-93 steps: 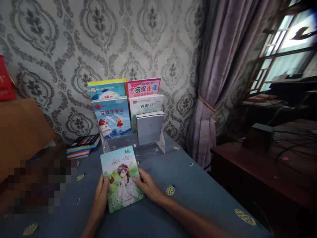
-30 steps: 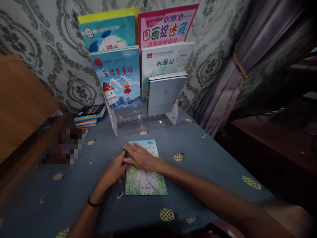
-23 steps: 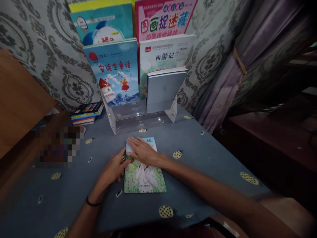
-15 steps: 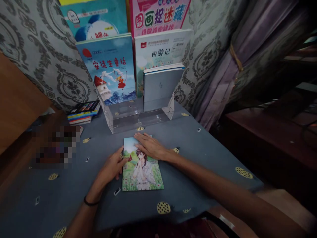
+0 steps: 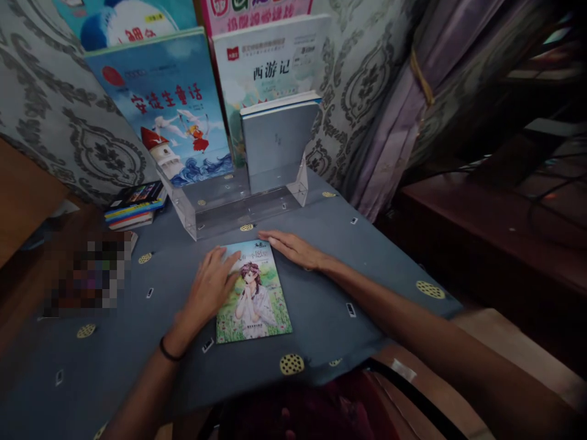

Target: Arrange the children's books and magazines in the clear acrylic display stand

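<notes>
A thin book (image 5: 261,296) with an illustrated cover, a dark-haired figure in a green meadow, lies shut and face up on the table. My left hand (image 5: 213,282) rests over its upper left edge, fingers stretched out and apart. Beside the upper right corner is my right hand (image 5: 296,249), its fingers extended and nothing held in them; its fingertips are close to the book's top edge. Behind the book stands a clear acrylic book stand (image 5: 183,211) that holds a blue picture book (image 5: 174,122), a pale book (image 5: 270,70) and grey books (image 5: 279,146).
A small stack of books (image 5: 135,205) lies left of the stand, and a blurred-out item (image 5: 87,275) sits nearer. The grey-blue tablecloth (image 5: 321,342) has a pineapple pattern. Patterned curtains (image 5: 362,104) hang behind; a dark red surface (image 5: 481,238) with cables stands at right.
My right hand has slid off the cover to the right of the book. My left hand has moved up along the left edge. The view has shifted slightly.
</notes>
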Demonstrator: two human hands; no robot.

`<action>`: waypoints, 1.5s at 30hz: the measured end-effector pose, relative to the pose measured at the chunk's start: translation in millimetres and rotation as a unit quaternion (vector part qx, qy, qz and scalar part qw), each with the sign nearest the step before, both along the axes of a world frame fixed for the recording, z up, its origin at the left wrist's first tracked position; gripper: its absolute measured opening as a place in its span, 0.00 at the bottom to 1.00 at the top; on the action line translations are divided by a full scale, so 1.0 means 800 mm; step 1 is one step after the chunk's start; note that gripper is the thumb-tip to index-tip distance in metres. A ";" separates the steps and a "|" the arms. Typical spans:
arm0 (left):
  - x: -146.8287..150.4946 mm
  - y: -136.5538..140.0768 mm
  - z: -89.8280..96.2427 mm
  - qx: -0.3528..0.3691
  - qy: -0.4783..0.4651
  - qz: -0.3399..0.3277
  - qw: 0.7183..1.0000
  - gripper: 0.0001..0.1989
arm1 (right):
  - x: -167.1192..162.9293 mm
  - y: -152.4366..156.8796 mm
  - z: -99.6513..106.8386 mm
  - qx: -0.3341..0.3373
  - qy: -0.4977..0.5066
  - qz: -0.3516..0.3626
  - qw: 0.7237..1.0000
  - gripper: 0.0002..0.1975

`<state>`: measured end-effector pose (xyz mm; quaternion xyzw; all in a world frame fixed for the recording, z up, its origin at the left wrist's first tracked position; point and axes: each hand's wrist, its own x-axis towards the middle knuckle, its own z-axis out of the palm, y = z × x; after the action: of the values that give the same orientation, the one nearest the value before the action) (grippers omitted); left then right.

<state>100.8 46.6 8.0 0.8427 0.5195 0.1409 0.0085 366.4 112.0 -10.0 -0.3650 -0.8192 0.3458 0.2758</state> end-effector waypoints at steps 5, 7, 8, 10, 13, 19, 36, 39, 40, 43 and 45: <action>0.030 0.039 -0.018 -0.008 0.000 -0.086 0.996 0.22 | -0.001 0.002 -0.003 0.008 0.012 0.005 1.000 0.28; 0.037 0.045 -0.018 -0.020 0.007 -0.104 0.994 0.22 | 0.000 0.004 -0.005 0.013 0.013 0.010 1.000 0.29; 0.040 0.045 -0.016 -0.026 0.012 -0.116 0.993 0.23 | 0.000 0.004 -0.006 0.014 0.013 0.013 1.000 0.29; 0.042 0.040 -0.011 -0.039 0.024 -0.142 0.989 0.24 | 0.001 0.005 -0.007 0.016 0.010 0.017 1.000 0.28; 0.044 0.025 -0.004 -0.052 0.039 -0.179 0.982 0.23 | 0.001 0.005 -0.006 0.022 0.005 0.011 1.000 0.28; 0.043 -0.011 -0.001 -0.061 0.045 -0.250 0.965 0.21 | 0.000 0.002 -0.004 0.036 -0.006 0.012 0.999 0.29; 0.001 0.008 -0.019 -0.066 -0.172 -0.118 0.976 0.21 | -0.038 -0.028 -0.011 0.184 -0.179 -0.003 0.967 0.25; -0.011 0.030 -0.036 -0.033 -0.168 -0.107 0.979 0.22 | -0.061 -0.038 -0.012 0.200 -0.210 0.000 0.957 0.25; -0.013 0.035 -0.040 -0.027 -0.167 -0.112 0.979 0.22 | -0.070 -0.043 -0.012 0.200 -0.216 0.001 0.956 0.24; -0.018 0.040 -0.048 -0.024 -0.172 -0.125 0.977 0.22 | -0.098 -0.066 -0.012 0.191 -0.220 0.024 0.956 0.25; -0.023 0.042 -0.050 -0.028 -0.171 -0.120 0.978 0.22 | -0.117 -0.089 -0.010 0.182 -0.217 0.039 0.958 0.28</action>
<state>82.7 80.0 -32.2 0.8616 0.4093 0.2665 0.1379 273.0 40.7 -17.6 -0.3428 -0.9220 0.1138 0.1392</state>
